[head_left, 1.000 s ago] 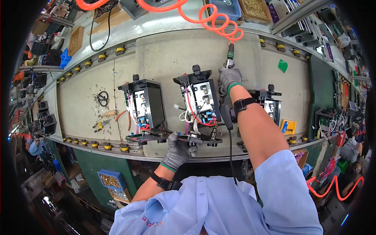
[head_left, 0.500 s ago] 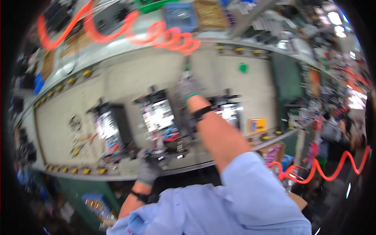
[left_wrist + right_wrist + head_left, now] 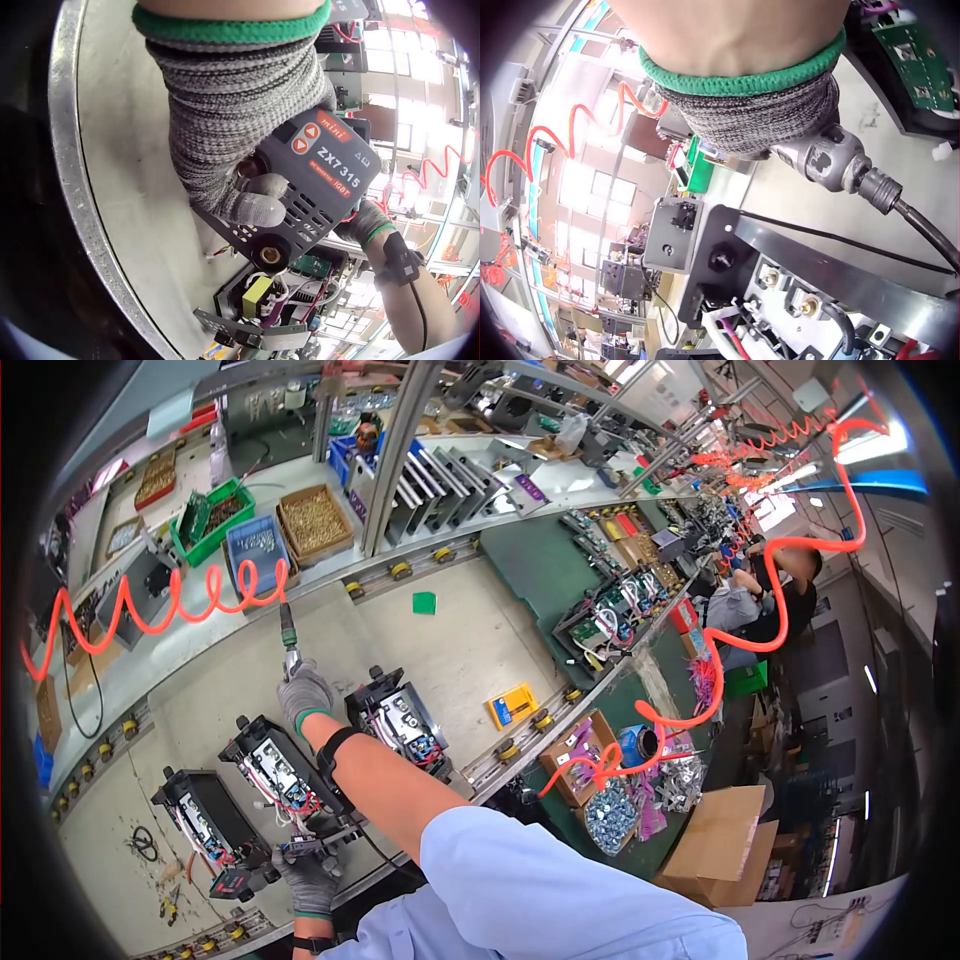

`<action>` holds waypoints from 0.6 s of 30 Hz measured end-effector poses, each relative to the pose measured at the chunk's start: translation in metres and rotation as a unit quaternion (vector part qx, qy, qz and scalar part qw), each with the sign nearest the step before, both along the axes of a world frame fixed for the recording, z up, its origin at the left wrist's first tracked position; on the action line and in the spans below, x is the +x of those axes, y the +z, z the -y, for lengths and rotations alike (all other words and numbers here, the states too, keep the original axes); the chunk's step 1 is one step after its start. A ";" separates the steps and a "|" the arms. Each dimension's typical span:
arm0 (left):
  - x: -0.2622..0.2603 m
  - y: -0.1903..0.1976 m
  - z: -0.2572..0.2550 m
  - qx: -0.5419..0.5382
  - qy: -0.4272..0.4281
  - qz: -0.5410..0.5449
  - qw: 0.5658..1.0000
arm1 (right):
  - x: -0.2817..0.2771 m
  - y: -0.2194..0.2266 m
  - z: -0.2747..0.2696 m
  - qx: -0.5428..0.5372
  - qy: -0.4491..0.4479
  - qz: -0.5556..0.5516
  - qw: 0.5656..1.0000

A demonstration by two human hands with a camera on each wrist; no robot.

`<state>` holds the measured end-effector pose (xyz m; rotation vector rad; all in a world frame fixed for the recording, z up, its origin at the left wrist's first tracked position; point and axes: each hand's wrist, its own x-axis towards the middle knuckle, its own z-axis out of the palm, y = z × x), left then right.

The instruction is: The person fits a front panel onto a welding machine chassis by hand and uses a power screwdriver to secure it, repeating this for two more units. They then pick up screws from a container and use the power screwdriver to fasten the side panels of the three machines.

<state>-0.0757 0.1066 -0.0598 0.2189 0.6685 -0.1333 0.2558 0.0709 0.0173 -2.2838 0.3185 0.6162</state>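
My gloved left hand [image 3: 308,882] grips the dark front panel [image 3: 322,169] of the middle open welder [image 3: 280,765], marked ZX7 315. In the left wrist view its fingertips curl over the panel face, beside a round brass-centred socket [image 3: 270,253]. My gloved right hand [image 3: 304,692] holds a grey metal air tool [image 3: 829,159] beyond this welder. An orange coiled hose [image 3: 225,600] leads to the tool's dark coupler [image 3: 288,622]. The right wrist view shows the welder's exposed white and red wires; the right fingers are mostly hidden there.
Open welders stand to the left [image 3: 210,825] and right [image 3: 405,725] of the middle one. Scissors [image 3: 145,844], pliers [image 3: 168,905], a yellow box [image 3: 512,705] and a green card [image 3: 425,602] lie on the bench. Parts bins [image 3: 315,525] line the back. Another person [image 3: 745,605] is at far right.
The head view has swung to the right, so the bench appears tilted and further left. The left hand remains at the middle welder's panel and the right hand still holds the tool.
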 end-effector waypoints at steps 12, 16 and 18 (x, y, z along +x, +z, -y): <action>0.013 0.080 0.028 0.138 -0.020 -0.186 0.973 | 0.058 0.183 0.074 0.224 0.308 0.118 0.917; -0.009 0.115 0.035 0.155 -0.118 -0.214 0.957 | 0.088 0.158 0.154 0.265 0.276 0.137 0.914; -0.008 0.112 0.040 0.099 -0.182 -0.146 0.967 | 0.102 0.149 0.206 0.136 0.436 0.256 0.852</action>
